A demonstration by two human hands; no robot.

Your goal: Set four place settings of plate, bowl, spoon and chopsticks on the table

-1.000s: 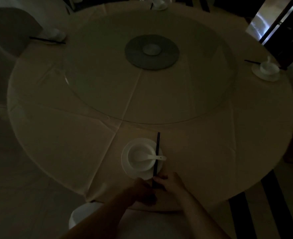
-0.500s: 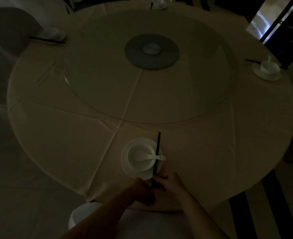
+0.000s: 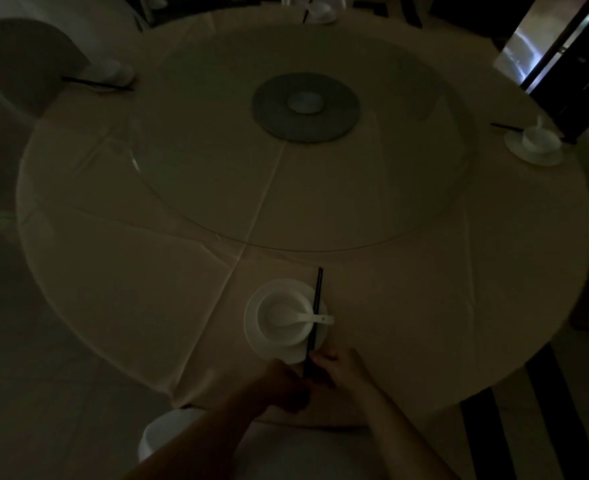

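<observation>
Both hands — left, right — pinch near end of chopsticks, squaring pair along plate right rim beside bowl, spoon — likely final alignment.

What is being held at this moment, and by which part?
The black chopsticks, gripped at their near end by the left hand and the right hand together; the rest lies over the plate's right edge.
</observation>
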